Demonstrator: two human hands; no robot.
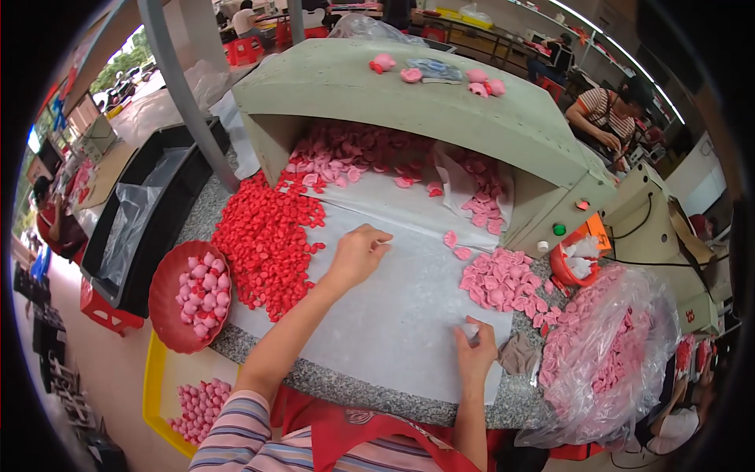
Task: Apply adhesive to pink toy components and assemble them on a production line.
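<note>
Speckled stone bench (370,393) in a busy workshop carries a white sheet (393,307), and on that sheet the left hand (358,253) rests with its fingers curled together, whether on a small piece I cannot tell, while the right hand (474,350) pinches the sheet's near edge between thumb and fingers. Red pieces (263,236) lie heaped just left of the left hand, pink pieces (499,279) sit beyond the right hand, a red bowl (169,315) of pink-and-red parts stands at the bench's left edge, a clear bag (613,354) of pink pieces sags at the right, and a green hood (377,86) arches behind.
</note>
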